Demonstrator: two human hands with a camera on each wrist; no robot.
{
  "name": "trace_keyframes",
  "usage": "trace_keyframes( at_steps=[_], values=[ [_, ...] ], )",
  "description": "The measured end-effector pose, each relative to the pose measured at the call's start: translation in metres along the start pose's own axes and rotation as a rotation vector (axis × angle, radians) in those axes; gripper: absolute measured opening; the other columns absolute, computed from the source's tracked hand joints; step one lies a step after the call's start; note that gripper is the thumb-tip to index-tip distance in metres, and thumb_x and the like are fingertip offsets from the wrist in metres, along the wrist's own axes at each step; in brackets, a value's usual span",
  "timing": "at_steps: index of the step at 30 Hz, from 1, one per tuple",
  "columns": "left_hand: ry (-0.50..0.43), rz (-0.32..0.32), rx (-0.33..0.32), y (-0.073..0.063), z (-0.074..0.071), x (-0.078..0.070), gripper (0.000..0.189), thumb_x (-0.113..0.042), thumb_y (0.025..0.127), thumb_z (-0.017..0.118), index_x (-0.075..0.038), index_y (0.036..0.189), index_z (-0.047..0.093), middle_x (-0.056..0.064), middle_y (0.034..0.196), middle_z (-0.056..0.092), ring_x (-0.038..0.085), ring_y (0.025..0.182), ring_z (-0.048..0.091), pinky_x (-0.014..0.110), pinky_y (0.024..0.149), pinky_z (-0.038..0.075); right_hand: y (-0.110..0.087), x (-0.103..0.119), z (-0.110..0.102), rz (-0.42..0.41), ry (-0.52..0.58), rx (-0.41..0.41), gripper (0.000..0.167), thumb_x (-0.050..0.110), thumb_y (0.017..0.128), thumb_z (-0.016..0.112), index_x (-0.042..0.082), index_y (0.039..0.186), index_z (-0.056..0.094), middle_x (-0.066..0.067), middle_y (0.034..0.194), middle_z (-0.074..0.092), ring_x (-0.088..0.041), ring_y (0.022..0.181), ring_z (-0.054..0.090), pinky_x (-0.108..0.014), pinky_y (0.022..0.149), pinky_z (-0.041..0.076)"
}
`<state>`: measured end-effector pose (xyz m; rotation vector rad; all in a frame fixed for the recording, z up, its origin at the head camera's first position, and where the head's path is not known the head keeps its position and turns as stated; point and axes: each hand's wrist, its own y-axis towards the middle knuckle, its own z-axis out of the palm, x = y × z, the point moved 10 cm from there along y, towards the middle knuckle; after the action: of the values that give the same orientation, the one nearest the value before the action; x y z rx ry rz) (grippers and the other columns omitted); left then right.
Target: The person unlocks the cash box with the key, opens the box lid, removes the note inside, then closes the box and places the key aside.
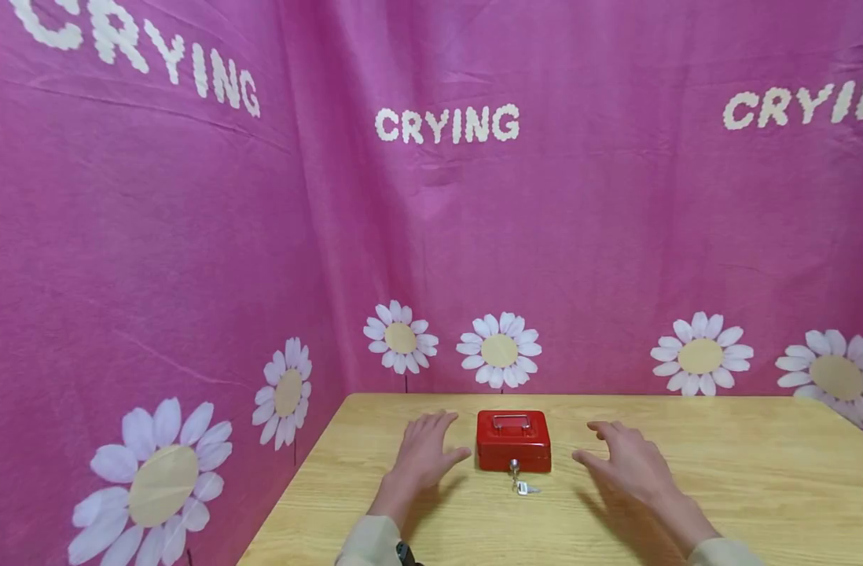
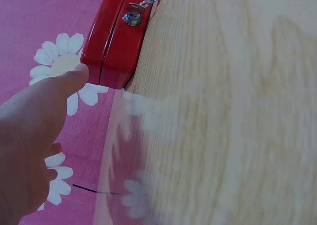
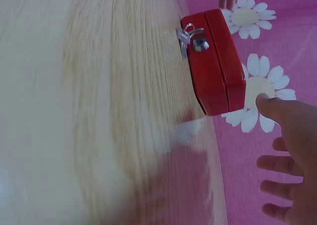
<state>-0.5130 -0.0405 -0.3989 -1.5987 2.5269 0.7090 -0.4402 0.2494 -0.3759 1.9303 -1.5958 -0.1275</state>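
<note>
A small red cash box (image 1: 513, 453) with a folded wire handle (image 1: 512, 423) on its lid sits closed on the table. In its front lock (image 2: 132, 18) is a key, and a second key with a tag (image 1: 526, 488) hangs from it. To the left of the box, my left hand (image 1: 424, 452) hovers with fingers spread. On the other side my right hand (image 1: 631, 462) is held likewise, apart from the box and holding nothing. In the right wrist view the right thumb (image 3: 272, 107) points at the box's side.
The light wooden table (image 1: 750, 464) carries the box. Behind and to the left hangs a pink curtain (image 1: 580, 236) printed with daisies and white lettering. A dark band (image 1: 406, 553) shows at the left sleeve.
</note>
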Motion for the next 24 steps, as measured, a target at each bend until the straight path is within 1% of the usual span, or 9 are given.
trace_keyframes(
  at_steps=[4, 9, 14, 18, 21, 24],
  values=[
    [-0.038, 0.008, 0.018, 0.003, 0.002, -0.005, 0.062, -0.043, 0.093, 0.066, -0.016, 0.146, 0.047, 0.008, 0.15, 0.049, 0.032, 0.139, 0.042, 0.055, 0.118, 0.028, 0.003, 0.006, 0.005, 0.001, 0.085, 0.024, 0.051, 0.039, 0.086, 0.075, 0.002, 0.119, 0.066, -0.013, 0.102, 0.071, -0.034, 0.095, 0.067, -0.052, 0.076, 0.055],
    [-0.068, 0.028, 0.016, 0.006, 0.003, -0.011, 0.061, -0.043, 0.094, 0.065, -0.016, 0.145, 0.049, 0.006, 0.148, 0.052, 0.029, 0.138, 0.045, 0.052, 0.117, 0.031, 0.005, 0.01, 0.013, 0.04, 0.165, 0.053, 0.043, 0.033, 0.087, 0.074, 0.003, 0.117, 0.066, -0.01, 0.1, 0.072, -0.029, 0.093, 0.068, -0.047, 0.077, 0.055],
    [-0.106, 0.013, 0.019, 0.008, 0.008, -0.013, 0.061, -0.044, 0.093, 0.065, -0.02, 0.146, 0.048, 0.003, 0.147, 0.052, 0.026, 0.138, 0.046, 0.052, 0.116, 0.033, 0.007, 0.018, 0.019, 0.063, 0.235, 0.071, 0.038, 0.026, 0.087, 0.074, 0.003, 0.116, 0.066, -0.006, 0.094, 0.072, -0.022, 0.085, 0.068, -0.042, 0.074, 0.056],
    [-0.138, -0.004, 0.024, 0.01, 0.012, -0.014, 0.061, -0.043, 0.093, 0.066, -0.022, 0.147, 0.048, 0.001, 0.147, 0.052, 0.026, 0.137, 0.046, 0.052, 0.115, 0.035, 0.008, 0.025, 0.024, 0.083, 0.295, 0.087, 0.032, 0.021, 0.088, 0.074, 0.003, 0.113, 0.067, -0.002, 0.088, 0.072, -0.015, 0.078, 0.067, -0.033, 0.07, 0.055],
    [-0.145, -0.009, 0.028, 0.011, 0.014, -0.016, 0.061, -0.043, 0.093, 0.067, -0.022, 0.147, 0.048, 0.001, 0.147, 0.053, 0.026, 0.136, 0.047, 0.052, 0.114, 0.036, 0.009, 0.031, 0.027, 0.089, 0.329, 0.097, 0.03, 0.019, 0.087, 0.074, 0.003, 0.111, 0.067, 0.001, 0.085, 0.071, -0.012, 0.075, 0.066, -0.028, 0.066, 0.053],
    [-0.155, -0.004, 0.03, 0.011, 0.016, -0.018, 0.061, -0.042, 0.093, 0.066, -0.021, 0.147, 0.048, 0.002, 0.147, 0.053, 0.027, 0.136, 0.048, 0.053, 0.114, 0.036, 0.008, 0.035, 0.03, 0.098, 0.355, 0.102, 0.029, 0.018, 0.086, 0.075, 0.003, 0.109, 0.067, 0.002, 0.082, 0.07, -0.012, 0.074, 0.065, -0.026, 0.064, 0.052]
  ],
)
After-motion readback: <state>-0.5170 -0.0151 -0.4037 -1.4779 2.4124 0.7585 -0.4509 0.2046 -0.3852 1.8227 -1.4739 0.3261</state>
